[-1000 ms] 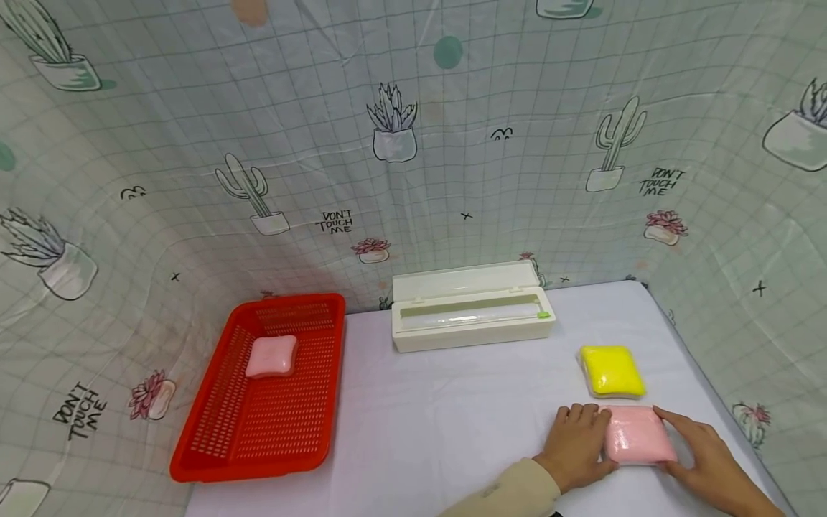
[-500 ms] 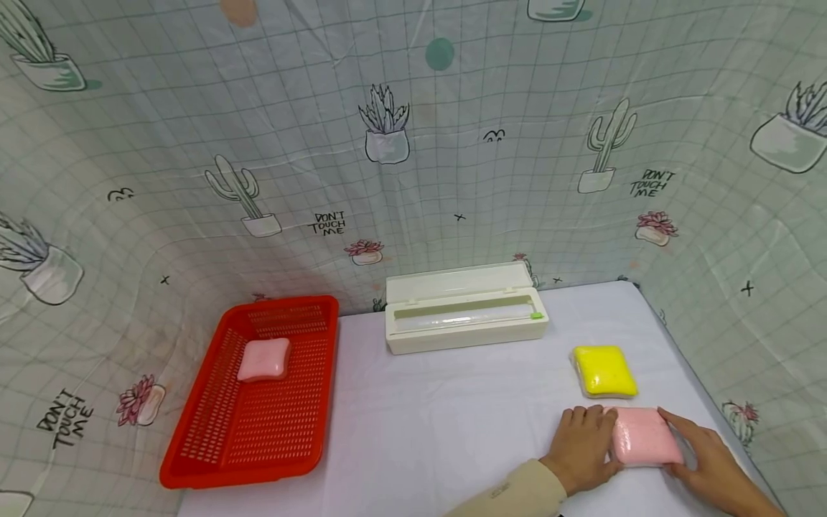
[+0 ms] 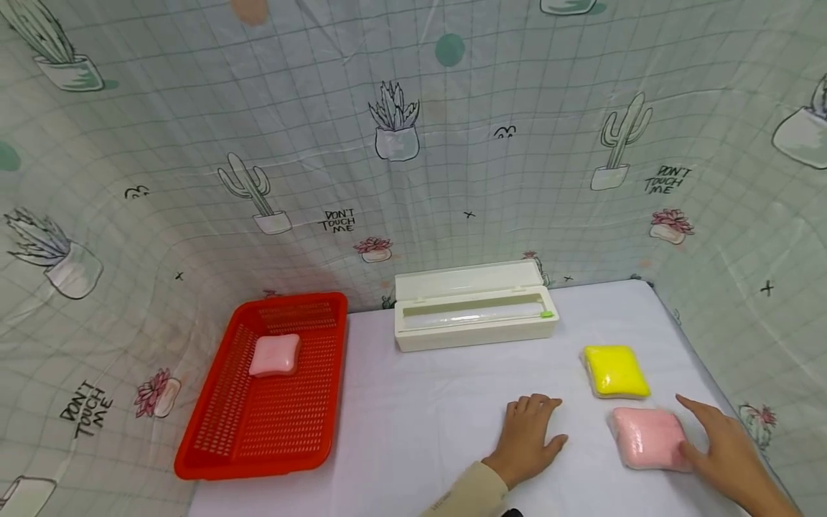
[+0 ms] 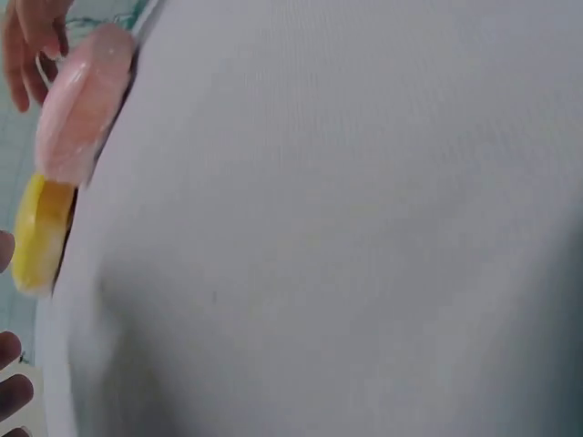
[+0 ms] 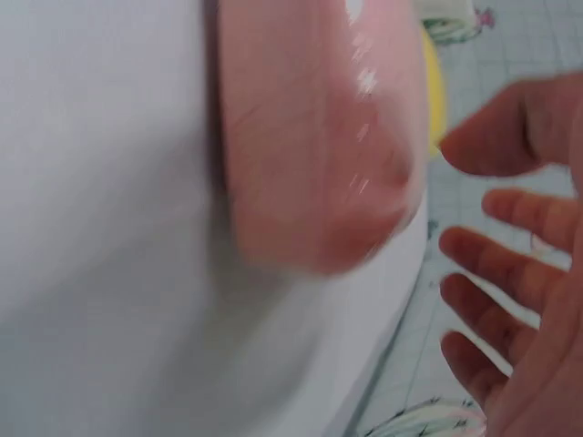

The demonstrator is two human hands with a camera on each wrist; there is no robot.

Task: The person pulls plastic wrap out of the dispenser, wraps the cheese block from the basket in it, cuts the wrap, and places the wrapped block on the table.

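A pink pillow-shaped block (image 3: 649,438), wrapped in glossy clear film, lies on the white table at the right. Just behind it sits a yellow wrapped block (image 3: 616,371) of similar shape. My left hand (image 3: 526,438) hovers or rests over the cloth left of the pink block, fingers relaxed and holding nothing. To the block's right is my right hand (image 3: 730,452), its thumb overlapping the block's edge in the head view. In the right wrist view the fingers and thumb (image 5: 501,127) are spread, and a small gap separates them from the pink block (image 5: 319,137).
A red plastic basket (image 3: 326,402) on the left holds another pink block (image 3: 275,355). At the back stands a white cling film dispenser (image 3: 478,335) with its lid raised, a roll inside and a green slider. A patterned curtain (image 3: 465,172) surrounds the table.
Both hands have let go of the pink block. My left hand has drawn away leftward; my right has shifted slightly right. The block stays on the table. The head view has shifted slightly.
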